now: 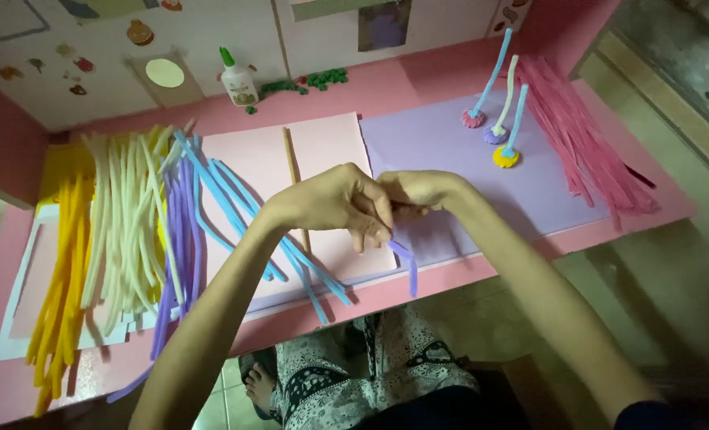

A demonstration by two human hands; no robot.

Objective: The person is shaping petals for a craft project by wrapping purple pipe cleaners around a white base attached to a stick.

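In hand: one purple pipe cleaner (406, 263), pinched between my left hand (334, 203) and right hand (422, 191) over the pink tabletop (418, 80); done, beyond my right: three stemmed flowers (494, 119); left of me, unused: yellow, white, purple and blue pipe cleaners (131, 231).

purple pipe cleaner (406, 263), bent, its end hanging below the pinching fingers

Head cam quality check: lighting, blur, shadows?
Head view: dim, with a pink-purple cast; both hands, left hand and right hand, cast shadows on the lilac sheet; the purple pipe cleaner reads soft; the lower edge is dark.
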